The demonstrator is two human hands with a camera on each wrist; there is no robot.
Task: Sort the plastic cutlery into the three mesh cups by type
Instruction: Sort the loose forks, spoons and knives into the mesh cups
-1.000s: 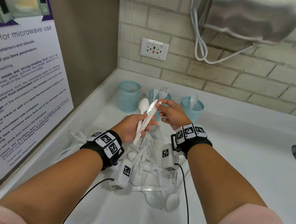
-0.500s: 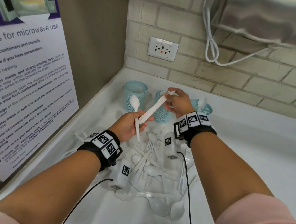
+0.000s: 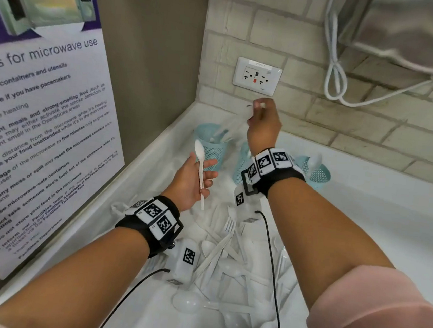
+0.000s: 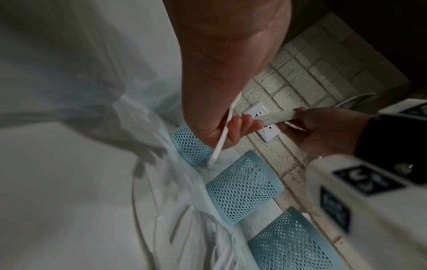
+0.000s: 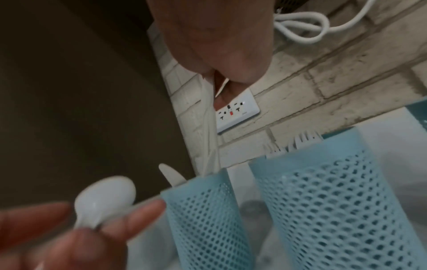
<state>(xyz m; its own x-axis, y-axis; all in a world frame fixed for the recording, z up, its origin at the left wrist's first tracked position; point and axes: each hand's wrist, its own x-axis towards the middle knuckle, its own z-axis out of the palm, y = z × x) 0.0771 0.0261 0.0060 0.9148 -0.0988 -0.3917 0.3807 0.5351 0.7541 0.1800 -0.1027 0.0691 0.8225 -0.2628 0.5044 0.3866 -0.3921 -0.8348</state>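
My left hand (image 3: 204, 172) holds a white plastic spoon (image 3: 200, 162) by its handle, bowl up, in front of the left mesh cup (image 3: 211, 150). My right hand (image 3: 256, 112) is raised above the cups and pinches the end of a white knife (image 3: 231, 125), which is blurred and slants down towards the left cup. In the right wrist view the knife (image 5: 209, 127) reaches the left cup (image 5: 203, 219), where another knife tip (image 5: 167, 172) sticks out. The middle cup (image 5: 335, 201) holds forks (image 5: 300, 141). The right cup (image 3: 319, 173) holds a spoon. Several loose pieces of cutlery (image 3: 227, 260) lie piled under my forearms.
The white counter (image 3: 363, 217) runs right from a corner. A poster panel (image 3: 29, 119) lines the left wall. On the brick back wall are a socket (image 3: 257, 75) and a hanging white cable (image 3: 337, 77). Black wrist-camera cables (image 3: 270, 248) cross the pile.
My right hand drew the knife out of my left hand and carried it up and back over the left cup. My left hand kept only the spoon.
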